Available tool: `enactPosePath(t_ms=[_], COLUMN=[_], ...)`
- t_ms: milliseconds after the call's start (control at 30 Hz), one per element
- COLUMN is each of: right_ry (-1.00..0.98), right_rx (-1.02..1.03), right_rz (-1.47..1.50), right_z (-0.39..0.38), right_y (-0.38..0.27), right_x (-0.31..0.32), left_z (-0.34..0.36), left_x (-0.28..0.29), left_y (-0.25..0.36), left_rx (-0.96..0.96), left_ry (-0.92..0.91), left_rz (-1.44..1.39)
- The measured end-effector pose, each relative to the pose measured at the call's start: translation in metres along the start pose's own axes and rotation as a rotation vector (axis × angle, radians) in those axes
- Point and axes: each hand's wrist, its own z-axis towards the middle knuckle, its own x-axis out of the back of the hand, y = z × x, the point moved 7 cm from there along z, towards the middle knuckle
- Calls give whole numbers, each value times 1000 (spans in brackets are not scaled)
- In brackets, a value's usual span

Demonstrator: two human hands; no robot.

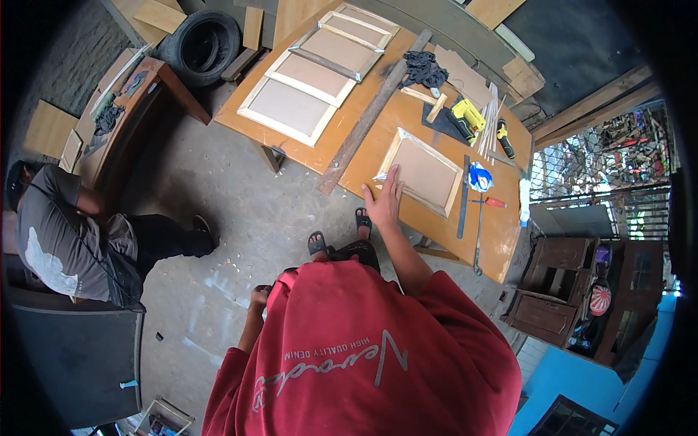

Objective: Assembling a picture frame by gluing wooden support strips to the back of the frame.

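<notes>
My right hand (385, 198) lies with its fingers stretched out over the near corner of a small wooden frame (413, 193) with a light brown panel inside. The frame rests flat on the orange-brown table (429, 232), close to its near edge, with whitish patches at its corners. Down at my side, away from the table, hangs my left hand (259, 296), its fingers curled; what they hold, if anything, is hidden. Right of the frame are a dark flat metal strip (464, 196), a blue-and-white packet (480, 176) and a red-handled screwdriver (494, 202).
A long wooden bar (374, 109) crosses the table; beyond it lie framed panels (291, 109). A yellow power tool (467, 116), a black cloth (424, 70) and thin sticks (491, 120) sit further back. Another person (80, 225) is at the left, near tires (207, 45).
</notes>
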Motion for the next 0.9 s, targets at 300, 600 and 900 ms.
enactPosePath(t_ms=[300, 600, 900], right_ry=[-9, -20, -185], right_rx=[29, 47, 41], right_rz=[20, 100, 361], right_z=[-3, 0, -2], right_y=[1, 1, -4], right_x=[1, -3, -3], left_z=[3, 17, 11], left_x=[2, 0, -17], left_y=[9, 14, 16], left_rx=[31, -7, -29], left_ry=[8, 63, 61], left_rz=[78, 104, 77])
